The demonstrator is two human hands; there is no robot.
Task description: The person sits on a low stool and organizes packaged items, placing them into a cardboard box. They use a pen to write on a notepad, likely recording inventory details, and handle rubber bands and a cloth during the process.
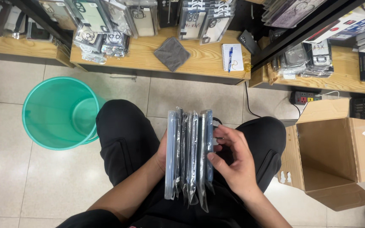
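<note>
In the head view, a person sits with black-trousered knees apart over a floor (5, 169) of pale, glossy tiles. A stack of packaged phone cases (189, 154) stands on edge above the lap, between the two hands. The left hand (162, 151) cups the stack from its outer side, mostly hidden behind the packs, with only the palm edge and wrist showing. The right hand (233, 162) closes on the opposite side, thumb pressed to the nearest dark blue pack and fingers curled against its upper end. Both hands are thus wrapped about the same stack.

Beyond the left hand, out past the knee, a green plastic bin (43, 122) stands on the floor, its mouth up and its inside bare. Beyond the right hand, just past the other knee, an open cardboard box (364, 143) sits with its flaps spread.

Ahead of the hands, across a strip of floor, low wooden shelves (203, 63) run along the room. On them lie a grey cloth (172, 53), a small spiral notepad (235, 57) with a blue pen (230, 57) on it, and heaps of more packaged cases (102, 40). Further packs hang above on dark racks. Farther off on the right-hand side, a power strip (304, 98) rests on the floor against the shelf, and a black cable (249, 103) trails from the shelf toward the knee.
</note>
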